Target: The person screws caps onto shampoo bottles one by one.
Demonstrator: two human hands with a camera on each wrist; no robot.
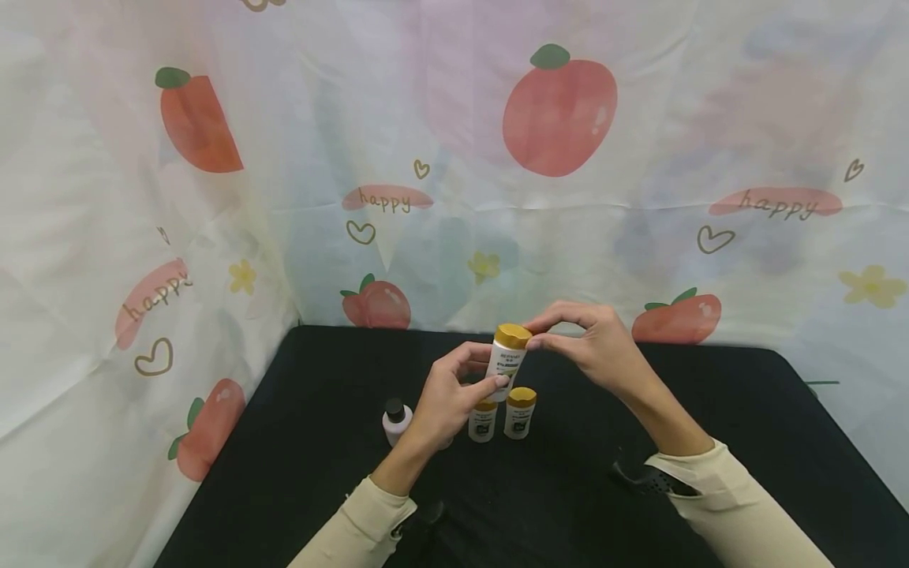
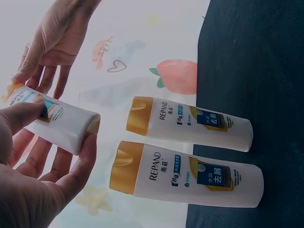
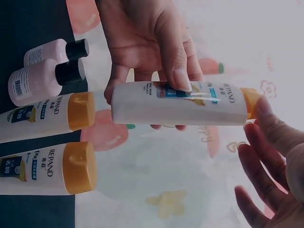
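Observation:
My left hand [image 1: 450, 394] holds a white shampoo bottle [image 1: 504, 359] above the table, tilted slightly, thumb across its label and fingers behind it. At the top, my right hand [image 1: 604, 347] pinches the gold cap [image 3: 250, 102] between thumb and index finger, its other fingers spread loosely. The cap sits on the bottle. Two matching shampoo bottles [image 2: 190, 175] [image 1: 521, 422] stand upright side by side on the table, below the held one; in the head view the left of these is partly covered by it.
Two pink bottles with black caps [image 3: 33, 83] stand left of the white ones; in the head view my left hand and wrist mostly hide one. The black-covered table [image 1: 319, 379] ends at a fruit-printed curtain [image 1: 454, 118] at the back and left.

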